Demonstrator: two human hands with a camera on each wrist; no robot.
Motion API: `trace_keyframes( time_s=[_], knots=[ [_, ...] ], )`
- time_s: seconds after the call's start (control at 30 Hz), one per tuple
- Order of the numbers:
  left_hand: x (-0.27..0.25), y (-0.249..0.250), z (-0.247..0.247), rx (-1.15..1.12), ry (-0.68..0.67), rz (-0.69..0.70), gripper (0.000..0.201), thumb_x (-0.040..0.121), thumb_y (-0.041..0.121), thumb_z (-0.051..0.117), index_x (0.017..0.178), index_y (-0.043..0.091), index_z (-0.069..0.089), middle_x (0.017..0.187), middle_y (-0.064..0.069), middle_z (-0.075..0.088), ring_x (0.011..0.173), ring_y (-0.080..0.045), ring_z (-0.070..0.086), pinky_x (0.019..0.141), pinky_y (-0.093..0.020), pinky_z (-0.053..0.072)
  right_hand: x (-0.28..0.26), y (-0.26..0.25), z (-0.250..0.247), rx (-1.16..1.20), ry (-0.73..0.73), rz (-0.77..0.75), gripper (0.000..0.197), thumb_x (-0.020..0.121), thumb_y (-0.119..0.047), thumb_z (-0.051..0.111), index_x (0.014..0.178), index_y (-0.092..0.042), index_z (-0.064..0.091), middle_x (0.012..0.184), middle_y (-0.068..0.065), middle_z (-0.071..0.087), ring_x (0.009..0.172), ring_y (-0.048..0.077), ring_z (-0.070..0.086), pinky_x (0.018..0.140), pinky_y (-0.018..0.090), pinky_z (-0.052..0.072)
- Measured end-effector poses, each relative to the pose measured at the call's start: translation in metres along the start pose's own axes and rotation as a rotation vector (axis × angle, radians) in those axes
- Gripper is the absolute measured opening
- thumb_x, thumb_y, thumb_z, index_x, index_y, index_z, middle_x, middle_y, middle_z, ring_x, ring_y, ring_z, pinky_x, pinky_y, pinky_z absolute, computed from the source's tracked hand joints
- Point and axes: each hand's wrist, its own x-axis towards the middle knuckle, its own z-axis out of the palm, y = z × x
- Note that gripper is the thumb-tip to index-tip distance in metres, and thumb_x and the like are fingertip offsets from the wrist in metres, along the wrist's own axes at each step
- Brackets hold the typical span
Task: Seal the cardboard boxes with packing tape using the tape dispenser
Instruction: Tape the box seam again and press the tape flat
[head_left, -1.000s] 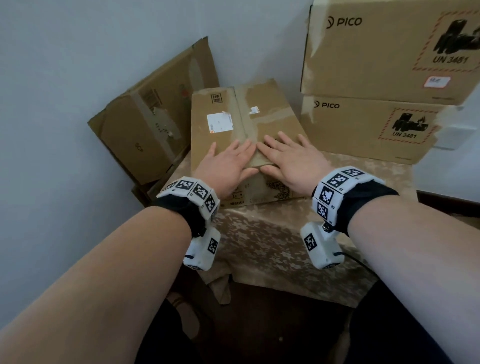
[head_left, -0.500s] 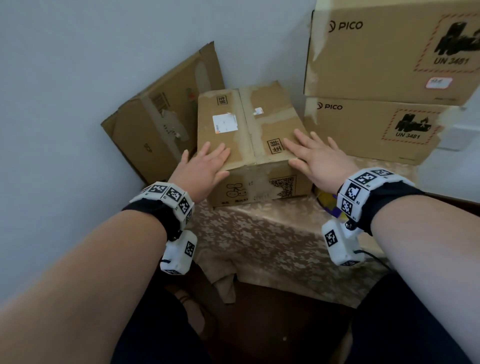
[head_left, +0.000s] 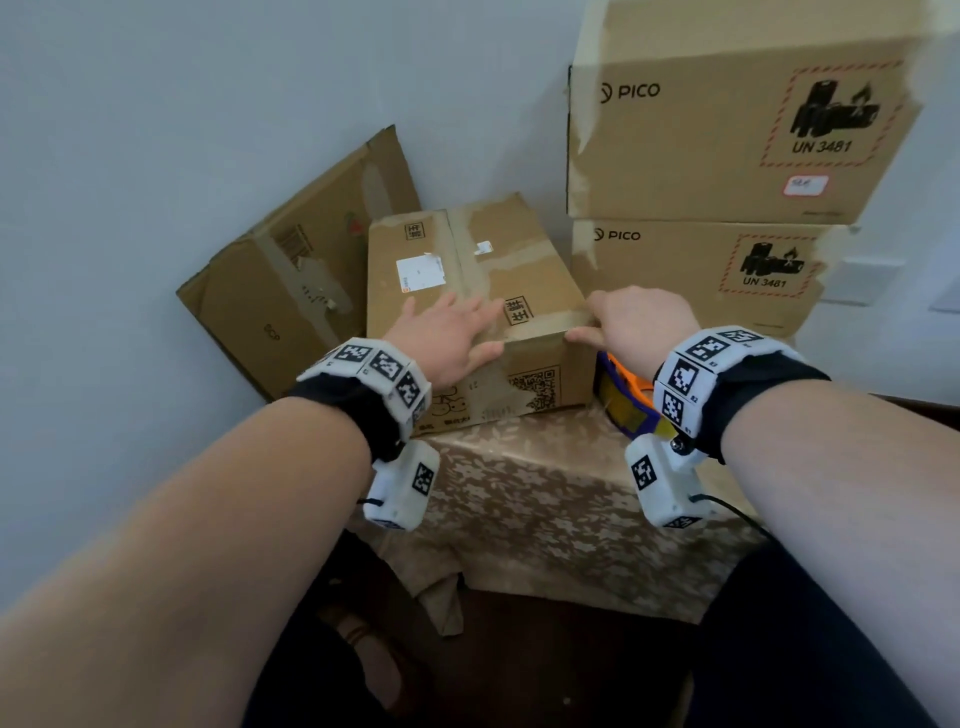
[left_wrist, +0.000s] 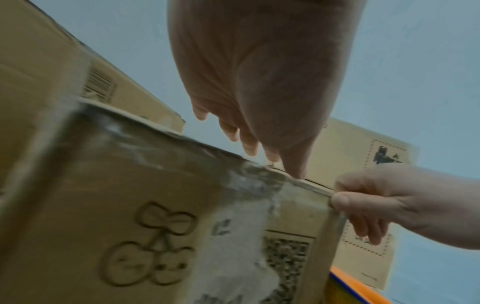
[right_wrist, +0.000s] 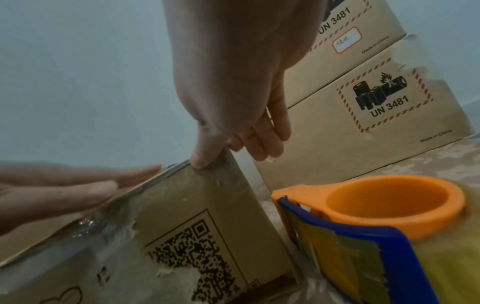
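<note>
A small taped cardboard box (head_left: 498, 260) stands on the cloth-covered table. My left hand (head_left: 447, 338) lies flat on its top near the front edge, fingers straight. My right hand (head_left: 634, 322) grips the box's front right corner, thumb on the front top edge and fingers down the right side. In the left wrist view the box front (left_wrist: 155, 226) shows a cherry print, with the right hand (left_wrist: 363, 201) at its corner. The orange and blue tape dispenser (head_left: 623, 400) lies on the table right of the box, under my right wrist. It shows close up (right_wrist: 376, 216) in the right wrist view.
Two PICO boxes, upper (head_left: 727, 145) and lower (head_left: 675, 275), are stacked right of the small box. A worn cardboard box (head_left: 291, 291) leans against the wall on the left. The table's patterned cloth (head_left: 535, 499) hangs over the near edge.
Both hands slid apart from the middle of the box top. The left stays flat on top. The right went to the front right corner, and the tape dispenser came into view beneath it.
</note>
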Motion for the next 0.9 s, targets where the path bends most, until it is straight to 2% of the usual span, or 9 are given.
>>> trace_keyframes(
  time_s=[0.1,0.2,0.33,0.4,0.47,0.5,0.7,0.8,0.9],
  knots=[
    [0.023,0.023,0.0,-0.024,-0.036,0.075,0.059,0.099,0.051,0.023,0.152,0.034,0.001,0.16,0.005,-0.001,0.148,-0.023,0.001,0.116,-0.058,0.007,0.008,0.002,0.009,0.106,-0.025,-0.063,0.036,0.099,-0.048,0.039,0.089,-0.015,0.051,0.088,0.007,0.057,0.082,0.029,0.055,0.067,0.034,0.038],
    [0.04,0.036,0.011,-0.075,-0.038,0.106,0.056,0.101,0.048,0.021,0.151,0.037,0.0,0.161,0.005,-0.004,0.148,-0.025,0.001,0.115,-0.06,0.009,0.013,0.005,0.025,0.202,0.005,-0.113,0.034,0.1,-0.042,0.039,0.087,-0.016,0.057,0.084,0.008,0.057,0.088,0.032,0.06,0.069,0.033,0.039],
    [0.045,0.036,0.021,-0.078,0.011,0.108,0.052,0.102,0.043,0.018,0.151,0.039,0.0,0.16,0.007,-0.005,0.148,-0.023,0.001,0.116,-0.058,0.009,0.012,0.01,0.036,0.348,0.101,-0.162,0.036,0.1,-0.036,0.043,0.107,-0.012,0.067,0.092,0.01,0.067,0.089,0.029,0.06,0.069,0.03,0.036],
    [0.047,0.034,0.022,-0.073,0.011,0.107,0.051,0.102,0.043,0.017,0.15,0.04,0.0,0.16,0.008,-0.006,0.148,-0.024,0.0,0.116,-0.058,0.01,0.01,0.012,0.043,0.405,0.154,-0.183,0.031,0.1,-0.033,0.044,0.1,-0.011,0.066,0.088,0.011,0.065,0.086,0.03,0.059,0.067,0.03,0.034],
    [0.049,0.034,0.024,-0.065,0.009,0.105,0.051,0.102,0.044,0.017,0.15,0.04,-0.001,0.16,0.008,-0.006,0.148,-0.023,0.0,0.116,-0.058,0.009,0.008,0.013,0.05,0.457,0.181,-0.194,0.025,0.1,-0.031,0.046,0.082,-0.016,0.056,0.077,0.008,0.058,0.079,0.03,0.057,0.065,0.031,0.034],
    [0.05,0.034,0.025,-0.063,0.01,0.105,0.051,0.102,0.044,0.017,0.15,0.04,-0.001,0.16,0.008,-0.006,0.148,-0.023,0.0,0.116,-0.057,0.009,0.007,0.013,0.052,0.482,0.182,-0.192,0.023,0.1,-0.03,0.046,0.08,-0.018,0.051,0.075,0.006,0.054,0.075,0.028,0.055,0.064,0.031,0.033],
    [0.051,0.036,0.026,-0.064,0.022,0.093,0.052,0.102,0.044,0.018,0.15,0.041,-0.001,0.16,0.009,-0.006,0.148,-0.022,0.0,0.116,-0.057,0.009,0.008,0.017,0.056,0.489,0.175,-0.214,0.024,0.099,-0.029,0.047,0.077,-0.02,0.044,0.071,0.004,0.048,0.069,0.022,0.046,0.065,0.033,0.037],
    [0.05,0.036,0.026,-0.065,0.018,0.09,0.052,0.102,0.044,0.019,0.15,0.041,-0.001,0.16,0.009,-0.006,0.148,-0.022,0.0,0.117,-0.056,0.009,0.009,0.019,0.056,0.468,0.169,-0.215,0.025,0.099,-0.03,0.048,0.08,-0.014,0.051,0.072,0.005,0.05,0.069,0.023,0.048,0.064,0.031,0.035],
    [0.049,0.037,0.023,-0.066,0.005,0.084,0.052,0.102,0.043,0.019,0.15,0.042,-0.002,0.16,0.009,-0.007,0.148,-0.021,-0.001,0.117,-0.055,0.007,0.009,0.019,0.053,0.441,0.144,-0.22,0.027,0.098,-0.03,0.05,0.085,-0.008,0.057,0.074,0.007,0.053,0.072,0.025,0.051,0.067,0.034,0.04]
  ],
)
